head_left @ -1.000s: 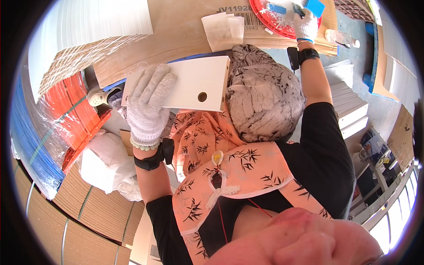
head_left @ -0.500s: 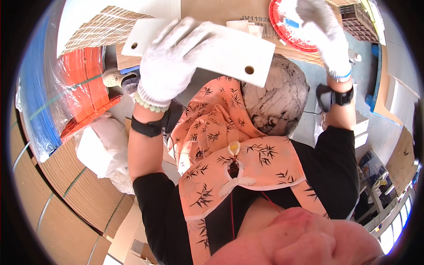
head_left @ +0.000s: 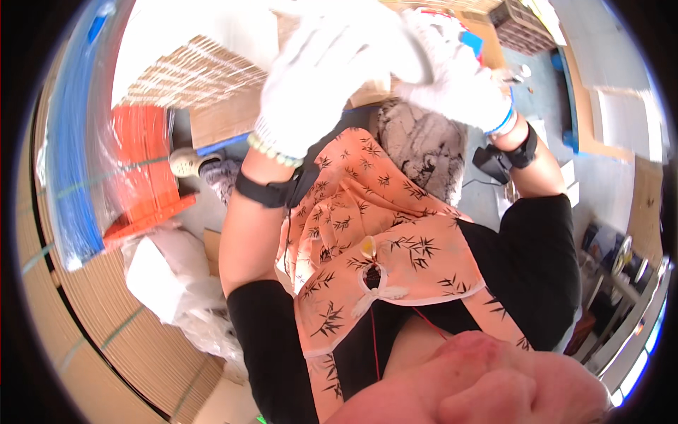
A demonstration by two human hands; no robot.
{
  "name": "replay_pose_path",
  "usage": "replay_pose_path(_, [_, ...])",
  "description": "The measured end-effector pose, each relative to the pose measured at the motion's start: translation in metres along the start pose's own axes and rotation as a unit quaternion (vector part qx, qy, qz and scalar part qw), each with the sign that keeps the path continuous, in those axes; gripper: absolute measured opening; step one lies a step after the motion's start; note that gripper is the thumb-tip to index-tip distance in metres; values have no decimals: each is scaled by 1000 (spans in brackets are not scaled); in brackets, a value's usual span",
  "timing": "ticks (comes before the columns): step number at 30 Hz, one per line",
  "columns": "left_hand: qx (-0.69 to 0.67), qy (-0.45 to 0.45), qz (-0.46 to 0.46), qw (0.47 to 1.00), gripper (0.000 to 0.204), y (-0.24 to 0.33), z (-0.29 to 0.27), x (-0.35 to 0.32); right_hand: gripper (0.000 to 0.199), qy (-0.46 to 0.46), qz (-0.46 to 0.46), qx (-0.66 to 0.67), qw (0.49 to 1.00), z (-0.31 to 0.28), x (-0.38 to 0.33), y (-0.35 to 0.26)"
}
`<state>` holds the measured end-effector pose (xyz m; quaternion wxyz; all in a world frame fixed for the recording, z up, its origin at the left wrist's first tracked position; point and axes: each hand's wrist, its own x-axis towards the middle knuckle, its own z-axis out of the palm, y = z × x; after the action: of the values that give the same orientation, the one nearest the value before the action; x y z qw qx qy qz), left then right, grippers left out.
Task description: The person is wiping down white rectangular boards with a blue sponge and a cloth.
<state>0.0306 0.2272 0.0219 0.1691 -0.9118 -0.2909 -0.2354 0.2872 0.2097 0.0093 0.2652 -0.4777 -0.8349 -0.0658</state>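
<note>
My left hand (head_left: 318, 78), in a white knit glove, is raised at the top middle, its fingers bent over a white panel (head_left: 399, 39). Strong glare makes the panel's outline and holes hard to make out. Close beside the panel's right end is my right hand (head_left: 459, 88), also gloved; its fingertips are washed out, so what they hold does not show. A small blue object (head_left: 472, 44) appears just beyond the right hand's fingers; whether it is touched cannot be told. Behind that hand, only part of the red tub's rim (head_left: 432, 12) is visible.
Stacked white-edged sheets (head_left: 205, 67) and a cardboard box (head_left: 226, 119) stand at upper left. Blue and orange wrapped stacks (head_left: 145, 152) are farther left, above bundled cardboard (head_left: 134, 346). Clear plastic wrapping (head_left: 183, 290) lies near my left arm. A brown crate (head_left: 522, 27) is at upper right.
My right hand has moved left and down from the red tub to beside the panel. The left hand has shifted right and up with the panel, which now looks washed out.
</note>
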Motion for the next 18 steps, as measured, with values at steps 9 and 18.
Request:
replay_pose_path(9, [-71, -201, -233, 949, 49, 9, 37, -170, 71, 64, 602, 89, 791, 15, -210, 168])
replay_pose_path(18, [-171, -309, -404, 844, 48, 79, 36, -312, 89, 77, 827, -95, 548, 59, -549, 257])
